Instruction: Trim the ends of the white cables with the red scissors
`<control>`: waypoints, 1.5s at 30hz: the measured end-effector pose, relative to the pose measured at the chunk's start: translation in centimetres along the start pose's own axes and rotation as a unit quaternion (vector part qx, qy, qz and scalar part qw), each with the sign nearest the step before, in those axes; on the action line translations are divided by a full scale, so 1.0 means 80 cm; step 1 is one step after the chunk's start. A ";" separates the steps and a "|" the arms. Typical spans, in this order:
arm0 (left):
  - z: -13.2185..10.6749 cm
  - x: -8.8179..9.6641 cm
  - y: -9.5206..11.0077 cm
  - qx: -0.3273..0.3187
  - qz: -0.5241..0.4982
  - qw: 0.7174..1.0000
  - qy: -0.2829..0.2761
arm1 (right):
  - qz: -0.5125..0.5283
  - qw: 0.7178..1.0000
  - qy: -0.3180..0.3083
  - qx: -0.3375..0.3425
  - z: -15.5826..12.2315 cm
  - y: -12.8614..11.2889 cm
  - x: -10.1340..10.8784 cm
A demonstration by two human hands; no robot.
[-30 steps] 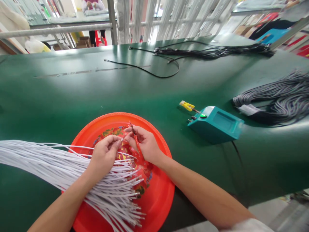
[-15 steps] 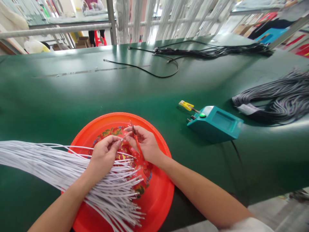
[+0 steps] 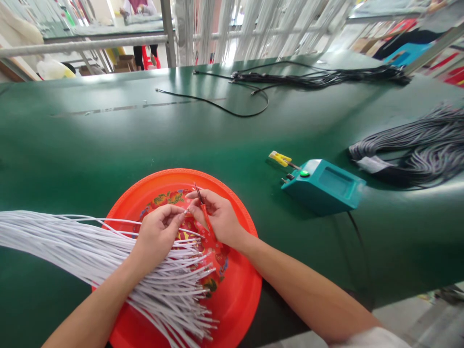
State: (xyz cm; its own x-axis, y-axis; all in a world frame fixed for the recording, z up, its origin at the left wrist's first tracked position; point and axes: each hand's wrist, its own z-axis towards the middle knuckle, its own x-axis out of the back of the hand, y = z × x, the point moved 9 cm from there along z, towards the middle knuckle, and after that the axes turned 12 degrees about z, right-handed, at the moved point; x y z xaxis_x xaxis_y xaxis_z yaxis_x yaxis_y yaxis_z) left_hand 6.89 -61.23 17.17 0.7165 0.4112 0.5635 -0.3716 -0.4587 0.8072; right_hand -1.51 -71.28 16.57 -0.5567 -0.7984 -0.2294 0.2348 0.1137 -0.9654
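Over a red plastic tray (image 3: 239, 309) with a flower print, my two hands meet at the tip of one white cable. My left hand (image 3: 159, 237) pinches that cable near its end. My right hand (image 3: 217, 215) is closed around orange-handled scissors (image 3: 206, 215), dark blades pointing up and away, while its thumb and fingertips touch the cable's end. What the fingertips grip there is too small to make out. A thick bundle of white cables (image 3: 90, 246) runs in from the left under my left forearm, its metal-tipped ends fanned over the tray.
A teal device (image 3: 322, 186) with a green button and a yellow clip (image 3: 280, 158) stands on the green table (image 3: 108, 145) to the right. Grey cables (image 3: 416, 150) lie coiled beyond it, black cables (image 3: 319, 77) at the back. A person (image 3: 139, 7) is behind the rail.
My left fingertips have shifted slightly right, closer to the right fingertips. The scissors have tipped a little in my right hand; the rest stays as it was.
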 end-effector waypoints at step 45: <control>-0.001 0.024 -0.012 0.067 -0.126 0.986 0.086 | -0.191 0.979 -0.068 0.020 -0.002 -0.007 -0.011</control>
State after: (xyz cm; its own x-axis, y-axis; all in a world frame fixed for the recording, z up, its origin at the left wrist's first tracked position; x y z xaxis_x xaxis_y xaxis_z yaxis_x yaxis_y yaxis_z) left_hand 8.56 -59.90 17.49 0.6609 0.6477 0.3789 -0.1047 -0.4204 0.9013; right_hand -1.31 -70.55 17.30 -0.4987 -0.8501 0.1694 0.0630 -0.2304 -0.9710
